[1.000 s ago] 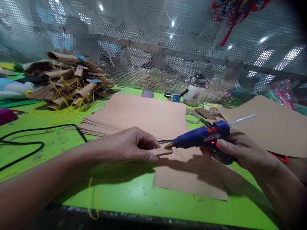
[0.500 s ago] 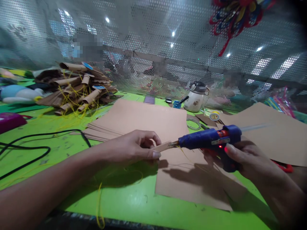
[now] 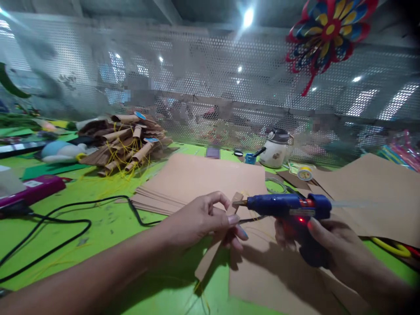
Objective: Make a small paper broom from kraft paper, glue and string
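My right hand (image 3: 328, 245) is wrapped round a blue hot glue gun (image 3: 278, 205) with a red light lit on its side and a clear glue stick out the back. Its metal nozzle points left, at the upper end of a narrow brown paper strip (image 3: 208, 259). Thumb and fingers of my left hand (image 3: 213, 218) pinch this strip, which slants down to the left below the hand. Yellow string hangs from the strip's lower end. Whether the nozzle touches the paper I cannot tell. Beneath the hands lies a sheet of brown paper (image 3: 256, 280).
Stacked brown sheets (image 3: 210, 175) lie behind my hands. Left of them is a pile of rolled brown paper (image 3: 138, 140) with yellow strings. A black cable (image 3: 88, 203) crosses the green table (image 3: 108, 227). A white jug (image 3: 274, 151) and tape roll (image 3: 305, 173) stand at the back.
The strip has turned from nearly level to a steep slant, with its long lower part now showing. My view has tilted up and shifted left. The glue gun's nozzle stays at the strip.
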### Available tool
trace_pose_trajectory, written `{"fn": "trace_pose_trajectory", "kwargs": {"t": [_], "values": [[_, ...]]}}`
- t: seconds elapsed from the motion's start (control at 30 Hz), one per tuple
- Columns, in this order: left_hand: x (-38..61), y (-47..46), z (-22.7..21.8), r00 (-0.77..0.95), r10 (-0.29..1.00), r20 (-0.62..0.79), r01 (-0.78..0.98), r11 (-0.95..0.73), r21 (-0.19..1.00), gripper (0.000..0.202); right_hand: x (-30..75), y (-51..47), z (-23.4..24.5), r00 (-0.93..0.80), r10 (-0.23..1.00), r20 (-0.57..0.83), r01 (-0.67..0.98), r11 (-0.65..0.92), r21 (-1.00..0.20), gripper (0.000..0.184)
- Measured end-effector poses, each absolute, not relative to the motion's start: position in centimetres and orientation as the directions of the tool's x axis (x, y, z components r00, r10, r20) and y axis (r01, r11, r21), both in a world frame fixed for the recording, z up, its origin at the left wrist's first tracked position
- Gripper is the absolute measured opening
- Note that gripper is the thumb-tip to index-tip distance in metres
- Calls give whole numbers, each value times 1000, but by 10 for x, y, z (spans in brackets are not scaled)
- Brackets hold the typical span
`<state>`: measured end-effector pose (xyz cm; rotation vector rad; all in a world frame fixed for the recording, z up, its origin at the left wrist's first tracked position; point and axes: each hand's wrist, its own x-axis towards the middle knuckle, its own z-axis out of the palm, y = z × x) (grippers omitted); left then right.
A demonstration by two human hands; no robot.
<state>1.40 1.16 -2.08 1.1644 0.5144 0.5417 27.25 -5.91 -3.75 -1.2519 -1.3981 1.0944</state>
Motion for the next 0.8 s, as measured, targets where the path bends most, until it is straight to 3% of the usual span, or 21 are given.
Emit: {"fn": "trace_pose_trajectory", "kwargs": {"t": [0.2, 0.43, 0.67, 0.8], "values": [[19, 6, -17, 706, 703, -84, -120, 235, 964, 20, 269, -53, -43, -20, 998, -57, -43, -58, -997, 43], [22, 2, -19, 676, 726, -130, -116, 279, 953, 22, 249, -58, -36, 78, 997, -21, -117, -12, -993, 38], [23, 2, -22, 690, 711, -137, -133, 310, 941, 23, 253, -59, -34, 75, 997, -23, -267, -3, -964, 38], [22, 4, -24, 678, 726, -113, -144, 282, 949, 20, 250, -62, -29, 15, 999, -33, -233, -28, -972, 41]]}}
